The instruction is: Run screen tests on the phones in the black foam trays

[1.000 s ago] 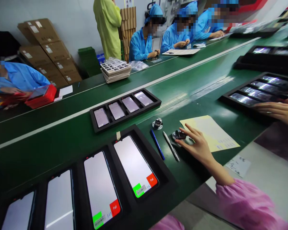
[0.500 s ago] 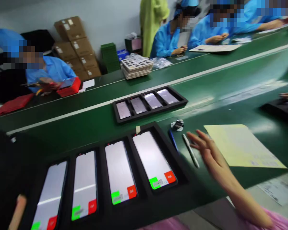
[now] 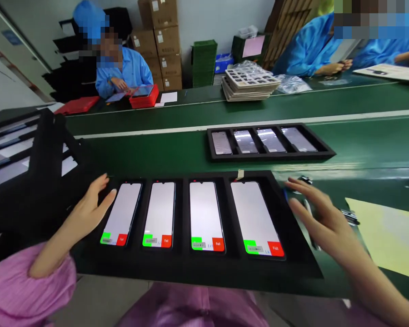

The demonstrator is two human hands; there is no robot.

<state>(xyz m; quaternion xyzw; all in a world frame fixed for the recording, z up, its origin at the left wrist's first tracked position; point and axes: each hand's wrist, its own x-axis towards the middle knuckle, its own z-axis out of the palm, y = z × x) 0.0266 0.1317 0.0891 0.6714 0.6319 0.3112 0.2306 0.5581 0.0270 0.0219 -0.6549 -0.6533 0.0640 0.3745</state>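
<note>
In front of me a black foam tray (image 3: 182,268) lies on the green bench. Several smartphones (image 3: 206,209) rest in its slots, screens lit white, with a green and a red patch near the lower end of each. My left hand (image 3: 88,206) is by the tray's left side, thumb and fingers apart, holding nothing I can see. Near the right side is my right hand (image 3: 327,222), its fingers spread too. Whether either hand touches the foam I cannot tell. Partly hidden behind the right hand is a white pen (image 3: 307,208).
A second phone tray (image 3: 221,159) lies farther back. Stacked black trays (image 3: 47,150) stand at left, a yellow sheet (image 3: 385,227) at right. Across the bench are a stack of boards (image 3: 250,86), a red tray (image 3: 145,97) and people in blue (image 3: 134,68).
My view has swung left and levelled. The left hand has come in beside the tray's left side. My right hand has moved closer to the tray's right side, over the pen.
</note>
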